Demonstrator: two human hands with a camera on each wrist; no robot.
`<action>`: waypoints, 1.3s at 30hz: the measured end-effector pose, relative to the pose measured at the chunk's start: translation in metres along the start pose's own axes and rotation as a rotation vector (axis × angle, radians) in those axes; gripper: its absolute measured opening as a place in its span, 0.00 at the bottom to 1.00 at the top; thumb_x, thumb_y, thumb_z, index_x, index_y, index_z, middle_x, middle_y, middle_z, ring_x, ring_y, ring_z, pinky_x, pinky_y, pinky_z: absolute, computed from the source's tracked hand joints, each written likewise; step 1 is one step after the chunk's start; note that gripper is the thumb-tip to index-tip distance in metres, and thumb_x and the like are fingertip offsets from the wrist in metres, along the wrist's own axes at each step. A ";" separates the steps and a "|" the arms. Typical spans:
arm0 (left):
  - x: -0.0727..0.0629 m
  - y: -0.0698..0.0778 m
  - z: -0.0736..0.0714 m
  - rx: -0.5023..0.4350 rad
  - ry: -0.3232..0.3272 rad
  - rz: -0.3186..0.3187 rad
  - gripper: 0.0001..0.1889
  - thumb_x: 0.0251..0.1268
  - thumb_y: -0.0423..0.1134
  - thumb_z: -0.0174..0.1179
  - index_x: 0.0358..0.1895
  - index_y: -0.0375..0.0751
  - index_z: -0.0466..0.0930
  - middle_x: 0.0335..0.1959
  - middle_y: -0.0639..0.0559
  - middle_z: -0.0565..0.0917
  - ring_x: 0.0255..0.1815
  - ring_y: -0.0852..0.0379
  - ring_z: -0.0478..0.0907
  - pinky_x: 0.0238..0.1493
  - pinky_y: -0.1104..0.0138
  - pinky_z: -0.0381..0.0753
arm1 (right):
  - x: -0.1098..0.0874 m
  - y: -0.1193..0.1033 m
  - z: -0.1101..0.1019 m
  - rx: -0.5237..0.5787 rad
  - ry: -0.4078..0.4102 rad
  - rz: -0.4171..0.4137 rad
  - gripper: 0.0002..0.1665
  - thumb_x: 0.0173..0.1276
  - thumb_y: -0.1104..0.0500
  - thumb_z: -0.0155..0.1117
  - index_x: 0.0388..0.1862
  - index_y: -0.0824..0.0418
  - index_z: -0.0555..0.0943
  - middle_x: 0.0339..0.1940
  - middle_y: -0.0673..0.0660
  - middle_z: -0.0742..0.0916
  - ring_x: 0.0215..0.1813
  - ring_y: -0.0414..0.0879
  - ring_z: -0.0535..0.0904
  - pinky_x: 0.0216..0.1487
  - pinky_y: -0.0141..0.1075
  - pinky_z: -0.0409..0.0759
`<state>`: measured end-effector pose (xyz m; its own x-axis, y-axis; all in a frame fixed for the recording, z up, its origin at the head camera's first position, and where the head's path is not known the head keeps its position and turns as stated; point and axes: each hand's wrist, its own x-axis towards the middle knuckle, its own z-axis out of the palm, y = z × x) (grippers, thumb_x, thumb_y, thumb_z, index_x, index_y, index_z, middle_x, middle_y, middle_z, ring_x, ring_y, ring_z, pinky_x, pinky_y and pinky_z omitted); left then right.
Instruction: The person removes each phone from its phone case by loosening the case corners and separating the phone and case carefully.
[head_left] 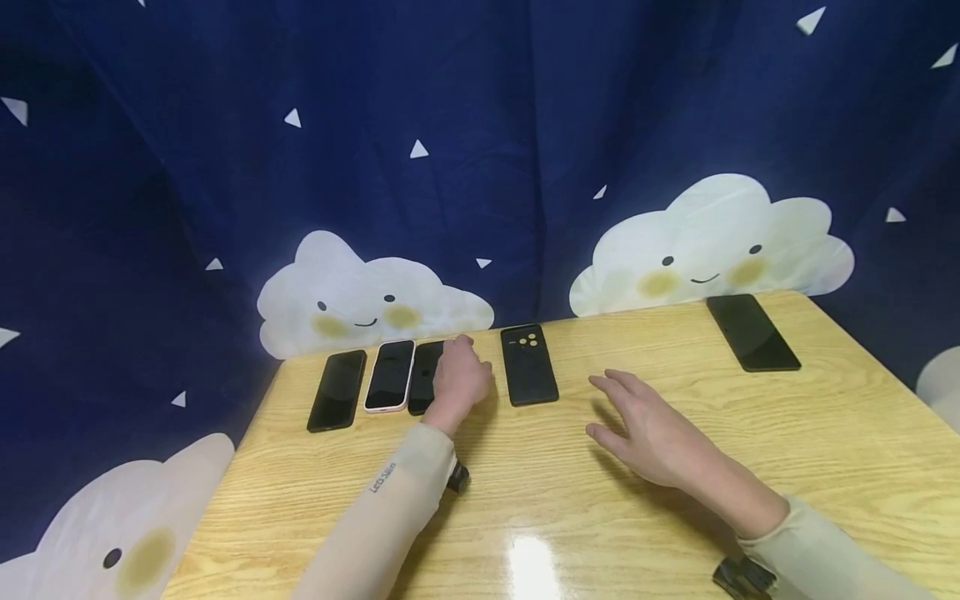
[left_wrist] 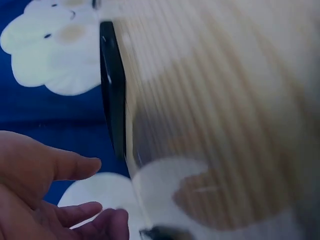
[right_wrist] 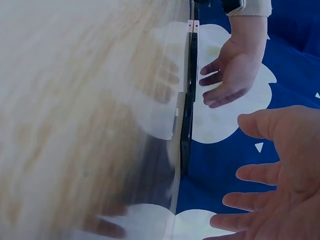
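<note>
My left hand (head_left: pixel 461 379) hovers at the right edge of a black phone-shaped slab (head_left: pixel 424 377), partly hiding it. Its fingers are loosely bent, with nothing between them in the left wrist view. Just right of that hand lies a black phone case (head_left: pixel 529 371) with round camera holes. My right hand (head_left: pixel 651 433) is held over the table to the right of the case, fingers spread and holding nothing. To the left of the slab are a phone with a pale pink edge (head_left: pixel 390 375) and a black phone (head_left: pixel 337 390).
Another black phone (head_left: pixel 753 333) lies apart at the table's back right. The glossy wooden table (head_left: pixel 600 533) ends at a dark blue curtain (head_left: pixel 465 75) printed with clouds and triangles. Dark wrist devices (head_left: pixel 742 577) show below both sleeves.
</note>
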<state>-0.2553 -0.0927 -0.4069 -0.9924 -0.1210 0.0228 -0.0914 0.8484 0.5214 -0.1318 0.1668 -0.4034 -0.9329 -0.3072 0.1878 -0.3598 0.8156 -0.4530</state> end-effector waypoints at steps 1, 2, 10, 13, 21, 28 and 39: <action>0.002 -0.003 -0.002 0.051 0.009 -0.001 0.24 0.73 0.42 0.63 0.65 0.35 0.74 0.57 0.40 0.75 0.56 0.39 0.77 0.54 0.47 0.80 | 0.000 0.000 0.000 -0.002 0.003 -0.003 0.39 0.74 0.47 0.67 0.77 0.63 0.68 0.77 0.71 0.69 0.75 0.68 0.68 0.70 0.63 0.70; 0.003 -0.005 -0.004 0.101 0.018 -0.004 0.24 0.73 0.44 0.63 0.64 0.33 0.73 0.58 0.39 0.74 0.56 0.39 0.76 0.53 0.47 0.81 | 0.000 0.000 0.000 -0.002 0.006 -0.005 0.39 0.74 0.47 0.66 0.77 0.63 0.68 0.77 0.71 0.69 0.75 0.68 0.68 0.70 0.63 0.70; 0.013 -0.030 -0.015 0.360 -0.001 -0.048 0.30 0.72 0.53 0.62 0.60 0.26 0.76 0.58 0.32 0.72 0.59 0.34 0.71 0.50 0.45 0.81 | 0.002 -0.001 -0.003 -0.004 0.006 -0.007 0.39 0.74 0.47 0.66 0.77 0.63 0.68 0.77 0.70 0.69 0.75 0.68 0.68 0.70 0.63 0.70; 0.013 -0.034 -0.017 0.401 -0.044 -0.087 0.31 0.73 0.55 0.60 0.59 0.27 0.78 0.56 0.32 0.71 0.57 0.35 0.70 0.48 0.45 0.80 | 0.002 -0.001 -0.004 -0.002 0.004 -0.005 0.39 0.75 0.47 0.66 0.77 0.63 0.68 0.77 0.71 0.69 0.75 0.68 0.68 0.69 0.63 0.71; 0.011 -0.035 -0.020 0.464 -0.094 -0.083 0.23 0.73 0.49 0.55 0.53 0.30 0.83 0.54 0.31 0.69 0.55 0.35 0.69 0.48 0.47 0.79 | 0.001 -0.001 -0.005 0.000 0.001 -0.005 0.39 0.75 0.47 0.66 0.77 0.63 0.68 0.76 0.71 0.69 0.75 0.68 0.68 0.69 0.63 0.71; 0.007 -0.030 -0.018 0.455 -0.138 -0.058 0.25 0.73 0.52 0.56 0.52 0.29 0.83 0.52 0.28 0.73 0.54 0.34 0.69 0.50 0.48 0.77 | 0.000 0.000 -0.005 -0.005 -0.005 0.002 0.39 0.75 0.46 0.65 0.77 0.62 0.68 0.77 0.70 0.69 0.75 0.68 0.67 0.69 0.64 0.70; 0.010 -0.029 -0.020 0.307 -0.150 -0.147 0.39 0.69 0.52 0.64 0.72 0.28 0.62 0.61 0.24 0.70 0.59 0.28 0.70 0.55 0.42 0.77 | -0.001 0.001 -0.002 -0.001 -0.003 -0.002 0.39 0.75 0.46 0.65 0.77 0.62 0.68 0.77 0.71 0.69 0.75 0.69 0.67 0.69 0.64 0.70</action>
<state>-0.2611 -0.1290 -0.4047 -0.9659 -0.1951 -0.1703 -0.2313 0.9456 0.2289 -0.1314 0.1683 -0.4022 -0.9323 -0.3103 0.1857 -0.3614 0.8154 -0.4521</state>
